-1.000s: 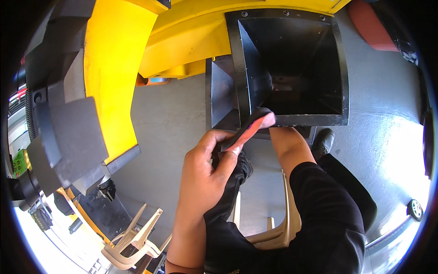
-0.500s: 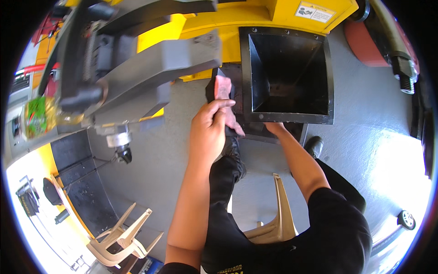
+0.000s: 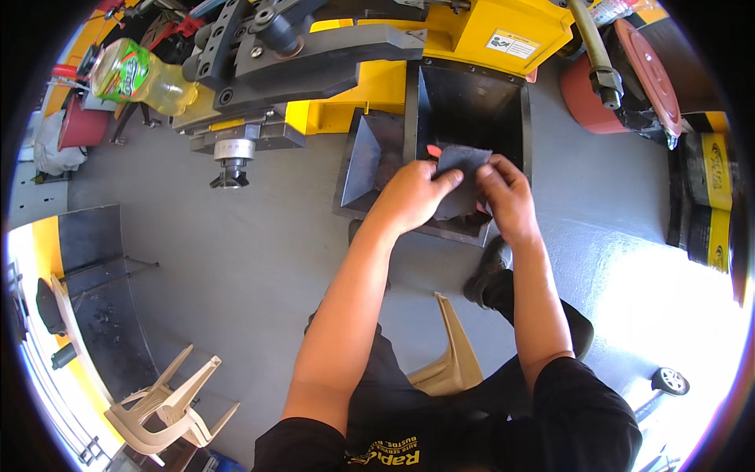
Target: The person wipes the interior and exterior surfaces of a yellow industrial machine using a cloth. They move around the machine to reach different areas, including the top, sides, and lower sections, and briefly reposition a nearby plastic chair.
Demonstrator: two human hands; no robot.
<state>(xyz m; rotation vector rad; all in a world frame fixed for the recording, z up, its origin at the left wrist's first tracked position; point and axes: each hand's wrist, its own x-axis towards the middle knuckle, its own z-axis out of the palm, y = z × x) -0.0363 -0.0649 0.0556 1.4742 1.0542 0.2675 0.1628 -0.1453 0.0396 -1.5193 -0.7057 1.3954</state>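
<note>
pinching a dark sheet (image 3: 464, 161) between clamped fingers of left hand (image 3: 410, 193) and right hand (image 3: 510, 197), at the near end of the black bin (image 3: 472, 98). probably folding or turning it; likely calling next for holding one side firm while shifting the other grip.

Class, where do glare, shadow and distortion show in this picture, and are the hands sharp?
Head view: glare whitens the floor at lower right, and the black hopper looks dim inside; same head view: edges bend toward the dark rim, while left hand, right hand and grey sheet look fairly sharp.
</note>
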